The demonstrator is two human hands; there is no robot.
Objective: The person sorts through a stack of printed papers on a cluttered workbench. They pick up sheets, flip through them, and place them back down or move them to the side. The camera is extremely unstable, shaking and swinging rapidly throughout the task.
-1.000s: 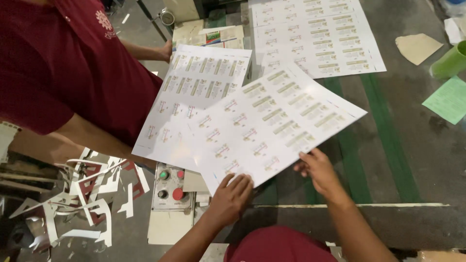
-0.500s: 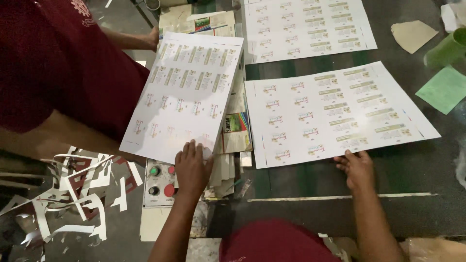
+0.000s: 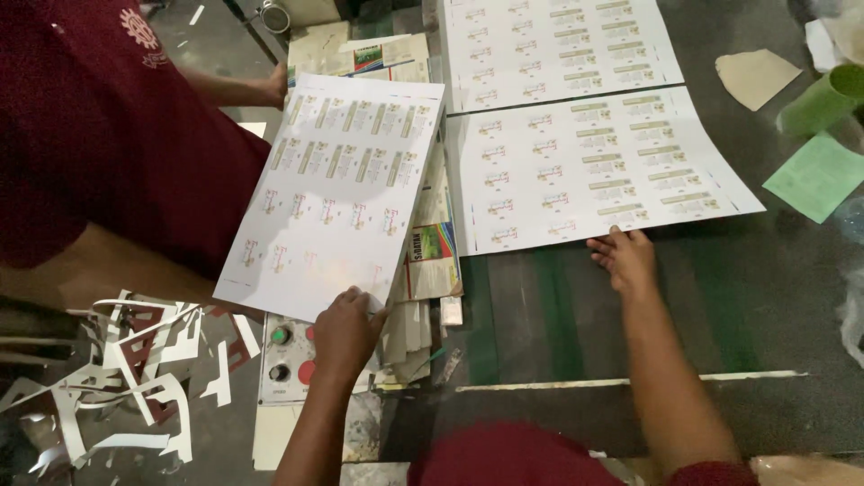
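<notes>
My right hand (image 3: 623, 258) rests with spread fingers on the near edge of a large white printed sheet (image 3: 594, 166) lying flat on the dark table (image 3: 576, 315). Beyond that sheet lies another printed sheet (image 3: 558, 45) of the same kind. My left hand (image 3: 346, 328) grips the near corner of a third printed sheet (image 3: 337, 193) at the left. A co-worker in a maroon shirt (image 3: 99, 126) holds that third sheet's far edge with one hand (image 3: 274, 85).
A control box (image 3: 286, 346) with green, black and red buttons sits under my left hand. Stacked printed cards (image 3: 432, 261) lie between the sheets. White paper offcuts (image 3: 135, 369) litter the lower left. A green roll (image 3: 823, 97), green paper (image 3: 814, 175) and brown scrap (image 3: 756, 76) sit right.
My right hand slid the sheet away onto the table until it lay up against the far sheet. My left hand moved over and took the corner of the co-worker's sheet.
</notes>
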